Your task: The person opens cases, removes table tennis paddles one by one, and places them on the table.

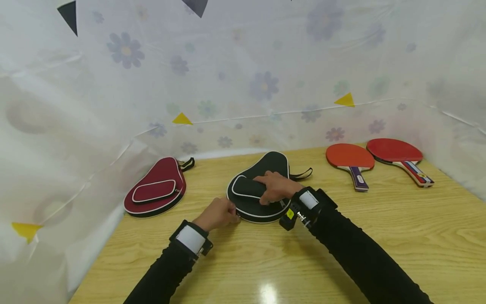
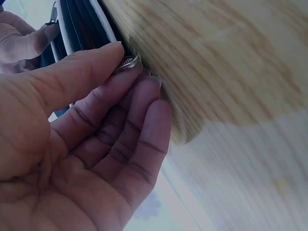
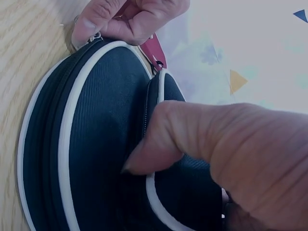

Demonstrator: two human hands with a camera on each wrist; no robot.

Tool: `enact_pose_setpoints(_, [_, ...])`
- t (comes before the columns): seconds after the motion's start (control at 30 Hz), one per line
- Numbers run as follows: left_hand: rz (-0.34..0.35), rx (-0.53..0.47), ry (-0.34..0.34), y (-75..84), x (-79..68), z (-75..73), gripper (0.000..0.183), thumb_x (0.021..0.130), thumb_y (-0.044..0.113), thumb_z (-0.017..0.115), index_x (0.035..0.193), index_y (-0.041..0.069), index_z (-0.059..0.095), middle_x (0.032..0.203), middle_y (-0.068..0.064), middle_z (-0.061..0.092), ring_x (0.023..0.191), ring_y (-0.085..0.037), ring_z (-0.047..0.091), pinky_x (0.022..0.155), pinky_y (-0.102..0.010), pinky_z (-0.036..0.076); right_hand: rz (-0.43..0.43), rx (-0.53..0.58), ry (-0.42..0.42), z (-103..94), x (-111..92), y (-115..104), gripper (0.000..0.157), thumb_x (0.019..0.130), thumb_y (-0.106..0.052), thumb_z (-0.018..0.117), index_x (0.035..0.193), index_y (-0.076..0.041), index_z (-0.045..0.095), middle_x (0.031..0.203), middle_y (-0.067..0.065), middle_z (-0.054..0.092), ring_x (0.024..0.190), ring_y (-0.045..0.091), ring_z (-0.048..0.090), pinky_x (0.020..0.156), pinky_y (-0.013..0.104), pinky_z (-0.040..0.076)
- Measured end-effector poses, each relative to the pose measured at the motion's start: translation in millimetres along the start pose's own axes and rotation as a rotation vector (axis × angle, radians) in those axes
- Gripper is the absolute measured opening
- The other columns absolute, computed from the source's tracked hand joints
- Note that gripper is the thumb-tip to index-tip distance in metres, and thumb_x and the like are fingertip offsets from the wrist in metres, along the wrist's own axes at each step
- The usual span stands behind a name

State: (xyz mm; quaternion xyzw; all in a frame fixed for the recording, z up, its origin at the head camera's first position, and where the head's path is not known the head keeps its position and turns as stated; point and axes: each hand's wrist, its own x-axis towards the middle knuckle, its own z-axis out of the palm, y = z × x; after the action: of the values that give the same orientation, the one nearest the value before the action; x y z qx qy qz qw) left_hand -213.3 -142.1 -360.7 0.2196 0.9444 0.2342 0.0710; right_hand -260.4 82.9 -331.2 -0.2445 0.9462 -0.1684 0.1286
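A dark table tennis paddle case [image 1: 262, 213] with white piping lies on the table, its zipped front pocket [image 1: 244, 186] facing up. At its near left edge, my left hand [image 1: 219, 213] pinches a small metal zipper pull [image 2: 129, 62] between thumb and index finger; the other fingers curl below. Across the front pocket lies my right hand [image 1: 279, 187], gripping the case with a bent thumb on the near side and fingers on the far side. In the right wrist view, the main zipper [image 3: 53, 110] runs along the case's side, up to the left fingertips.
A red paddle case [image 1: 155, 192] with a wrist loop lies to the left on the wooden table [image 1: 228, 266]. Two red paddles, one with a purple handle [image 1: 357, 177] and one with a striped handle [image 1: 415, 172], lie at the right. A flowered curtain [image 1: 243, 63] hangs behind.
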Motion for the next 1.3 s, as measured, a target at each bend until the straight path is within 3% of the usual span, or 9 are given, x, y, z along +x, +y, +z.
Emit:
enact_pose_setpoints(0.17, [0.0, 0.008, 0.013, -2.0, 2.0, 0.7, 0.035, 0.086, 0.008, 0.079, 0.057, 0.01, 0.058, 0.054, 0.008, 0.045, 0.053, -0.008, 0.041, 0.05, -0.021, 0.03, 0.02, -0.001, 0.016, -0.3, -2, 2, 0.073, 0.084, -0.012, 0.07, 0.153, -0.017, 0.045, 0.13, 0.017, 0.047, 0.109, 0.034, 0.042, 0.086, 0.045, 0.042])
enact_pose_setpoints(0.37, [0.006, -0.022, 0.012, -3.6, 3.2, 0.8, 0.035, 0.084, 0.007, 0.079, 0.056, 0.008, 0.059, 0.053, 0.009, 0.045, 0.052, -0.007, 0.04, 0.049, -0.02, 0.03, -0.022, 0.001, 0.054, 1.2, -2, 5, 0.07, 0.081, -0.004, 0.067, 0.149, -0.015, 0.051, 0.128, 0.017, 0.049, 0.103, 0.032, 0.043, 0.083, 0.044, 0.042])
enact_pose_setpoints(0.57, [-0.057, -0.026, -0.03, 0.3, 2.0, -0.4, 0.03, 0.085, 0.008, 0.08, 0.06, 0.006, 0.063, 0.055, 0.007, 0.048, 0.054, -0.008, 0.043, 0.051, -0.021, 0.032, 0.005, -0.091, 0.112, 9.7, -3, -4, 0.067, 0.086, -0.014, 0.07, 0.149, -0.013, 0.048, 0.137, 0.02, 0.046, 0.114, 0.039, 0.043, 0.092, 0.056, 0.037])
enact_pose_setpoints(0.7, [-0.045, -0.017, -0.038, 0.3, 2.0, -0.1, 0.031, 0.086, 0.008, 0.079, 0.059, 0.007, 0.063, 0.055, 0.007, 0.049, 0.053, -0.008, 0.043, 0.05, -0.02, 0.031, 0.005, -0.108, 0.196, 13.7, -9, -23, 0.069, 0.088, -0.023, 0.076, 0.147, -0.004, 0.046, 0.141, 0.025, 0.039, 0.122, 0.044, 0.034, 0.099, 0.06, 0.029])
enact_pose_setpoints(0.8, [-0.007, 0.003, -0.02, -0.2, 3.1, -0.8, 0.032, 0.085, 0.006, 0.079, 0.058, 0.006, 0.063, 0.053, 0.008, 0.048, 0.051, -0.007, 0.042, 0.049, -0.019, 0.031, -0.031, -0.126, 0.294, 17.8, -9, -39, 0.068, 0.09, -0.029, 0.076, 0.143, 0.004, 0.049, 0.138, 0.028, 0.041, 0.113, 0.042, 0.045, 0.096, 0.054, 0.039])
enact_pose_setpoints(0.9, [0.029, 0.025, 0.005, -0.4, 2.6, 0.0, 0.031, 0.084, 0.005, 0.079, 0.058, 0.006, 0.063, 0.053, 0.008, 0.048, 0.051, -0.006, 0.042, 0.049, -0.019, 0.031, -0.036, -0.136, 0.375, 25.9, -7, -52, 0.068, 0.092, -0.035, 0.074, 0.138, 0.01, 0.051, 0.132, 0.032, 0.048, 0.093, 0.041, 0.061, 0.078, 0.047, 0.055])
enact_pose_setpoints(0.97, [0.035, 0.027, 0.008, -0.7, 2.2, 0.9, 0.03, 0.084, 0.005, 0.079, 0.059, 0.004, 0.064, 0.053, 0.008, 0.048, 0.051, -0.007, 0.042, 0.049, -0.019, 0.031, -0.017, -0.141, 0.408, 31.8, -5, -58, 0.07, 0.093, -0.038, 0.073, 0.136, 0.012, 0.051, 0.129, 0.034, 0.052, 0.083, 0.04, 0.067, 0.067, 0.046, 0.058])
enact_pose_setpoints(1.13, [0.022, 0.028, -0.008, -2.2, 3.2, 0.8, 0.027, 0.085, 0.005, 0.079, 0.061, 0.003, 0.066, 0.054, 0.007, 0.05, 0.052, -0.007, 0.043, 0.049, -0.019, 0.032, 0.023, -0.188, 0.417, 37.7, 3, -60, 0.069, 0.091, -0.042, 0.074, 0.133, 0.01, 0.055, 0.121, 0.031, 0.058, 0.08, 0.039, 0.067, 0.066, 0.046, 0.059])
enact_pose_setpoints(1.3, [0.054, 0.029, 0.008, -3.0, 4.2, 2.3, 0.03, 0.084, 0.005, 0.08, 0.058, 0.005, 0.064, 0.052, 0.008, 0.048, 0.05, -0.006, 0.042, 0.049, -0.018, 0.031, 0.044, -0.145, 0.373, 35.4, 6, -56, 0.067, 0.088, -0.04, 0.079, 0.136, 0.001, 0.057, 0.126, 0.028, 0.057, 0.088, 0.039, 0.067, 0.07, 0.047, 0.058])
